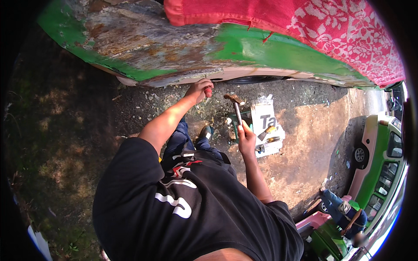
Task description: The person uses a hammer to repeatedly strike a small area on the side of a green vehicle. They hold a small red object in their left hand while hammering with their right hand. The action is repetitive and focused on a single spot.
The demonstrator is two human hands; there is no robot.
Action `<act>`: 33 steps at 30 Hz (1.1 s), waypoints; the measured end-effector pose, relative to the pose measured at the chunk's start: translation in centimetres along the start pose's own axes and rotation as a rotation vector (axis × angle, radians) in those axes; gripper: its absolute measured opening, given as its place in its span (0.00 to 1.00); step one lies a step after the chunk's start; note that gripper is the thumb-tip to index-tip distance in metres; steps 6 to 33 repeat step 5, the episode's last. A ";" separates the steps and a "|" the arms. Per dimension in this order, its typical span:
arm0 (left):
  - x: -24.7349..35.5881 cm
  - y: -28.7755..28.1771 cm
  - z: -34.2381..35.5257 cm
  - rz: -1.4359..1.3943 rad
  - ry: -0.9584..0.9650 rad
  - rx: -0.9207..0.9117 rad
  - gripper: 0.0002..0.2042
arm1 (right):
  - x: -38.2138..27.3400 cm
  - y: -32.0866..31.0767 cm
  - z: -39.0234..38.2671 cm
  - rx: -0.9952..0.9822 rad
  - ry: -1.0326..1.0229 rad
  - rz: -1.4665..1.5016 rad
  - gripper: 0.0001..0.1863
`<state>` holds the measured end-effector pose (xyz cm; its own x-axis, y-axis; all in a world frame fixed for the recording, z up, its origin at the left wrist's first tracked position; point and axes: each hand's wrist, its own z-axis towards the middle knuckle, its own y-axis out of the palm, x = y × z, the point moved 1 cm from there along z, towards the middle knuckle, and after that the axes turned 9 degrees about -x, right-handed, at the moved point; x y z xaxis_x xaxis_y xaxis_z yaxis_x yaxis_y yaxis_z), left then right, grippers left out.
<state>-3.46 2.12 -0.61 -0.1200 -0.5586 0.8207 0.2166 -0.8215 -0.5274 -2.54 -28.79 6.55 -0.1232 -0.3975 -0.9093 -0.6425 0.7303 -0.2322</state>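
My left hand is closed around a tool with a red handle, held by the lower edge of a green vehicle body panel. The tool's working end is hidden, so I cannot tell its exact kind. Much of the panel to the left is stripped to rusty, bare metal. My right hand grips the shaft of a hammer, its rusty head raised to the right of the red handle and apart from it.
Beside the hammer lies a white printed sheet with a scraper and other small tools on it. A red patterned cloth drapes over the vehicle. Paint flakes litter the ground. At right are a green-and-pink van and another person.
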 end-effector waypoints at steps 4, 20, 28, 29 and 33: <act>-0.1 0.4 -1.4 0.050 -0.037 0.008 0.14 | -1.5 0.1 0.3 -0.053 -0.020 -0.074 0.18; -0.1 0.2 -1.6 0.151 0.003 -0.007 0.11 | -1.0 0.1 0.4 -0.064 -0.019 -0.082 0.18; -0.1 0.2 -1.6 0.151 0.003 -0.007 0.11 | -1.0 0.1 0.4 -0.064 -0.019 -0.082 0.18; -0.1 0.2 -1.6 0.151 0.003 -0.007 0.11 | -1.0 0.1 0.4 -0.064 -0.019 -0.082 0.18; -0.1 0.2 -1.6 0.151 0.003 -0.007 0.11 | -1.0 0.1 0.4 -0.064 -0.019 -0.082 0.18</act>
